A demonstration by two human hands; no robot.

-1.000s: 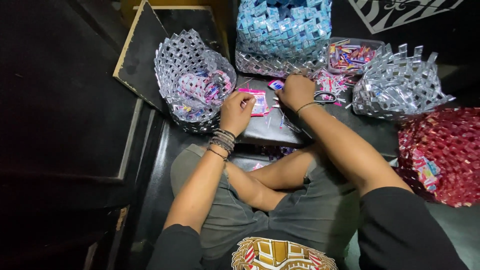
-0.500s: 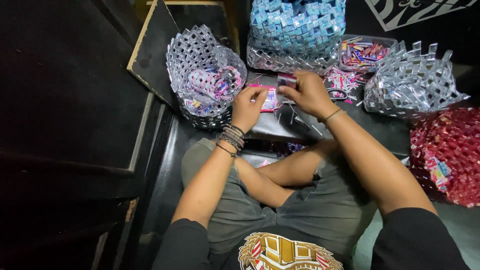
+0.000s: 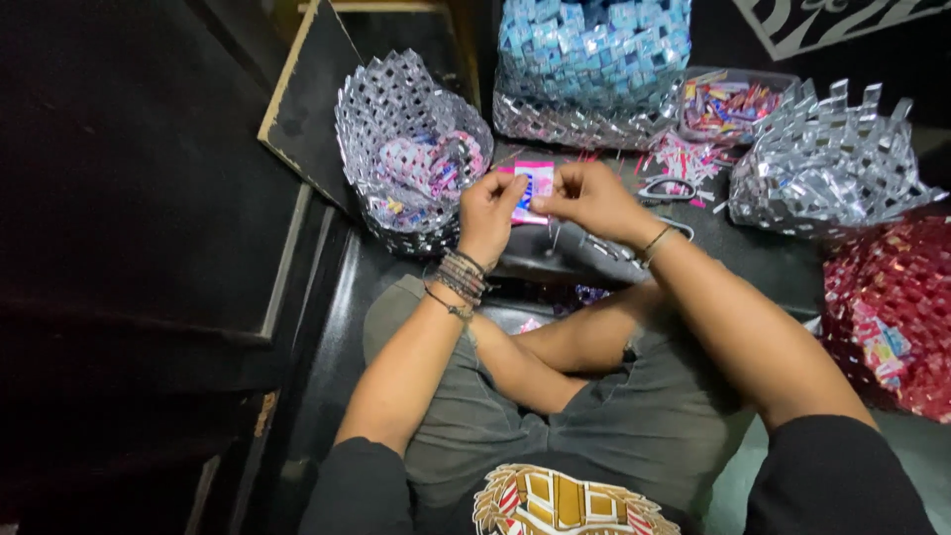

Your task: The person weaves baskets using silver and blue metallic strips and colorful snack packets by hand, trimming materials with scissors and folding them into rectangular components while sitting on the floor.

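The left hand point(image 3: 487, 213) and the right hand point(image 3: 589, 198) are close together now, and both pinch a small pink wrapper point(image 3: 532, 188) between their fingers, up off the dark desk point(image 3: 753, 238). A moment ago the right hand was farther over, by the scissors point(image 3: 666, 188); it has come in to help hold the wrapper. To the left sits a silver woven basket point(image 3: 396, 129), behind is a blue woven basket point(image 3: 594, 50), and right of it are a tub of wrappers point(image 3: 728, 99), another silver basket point(image 3: 827, 168) and a red woven basket point(image 3: 892, 307).

Dark floor point(image 3: 139, 149); wooden board point(image 3: 307, 109) (leaning); dim light.
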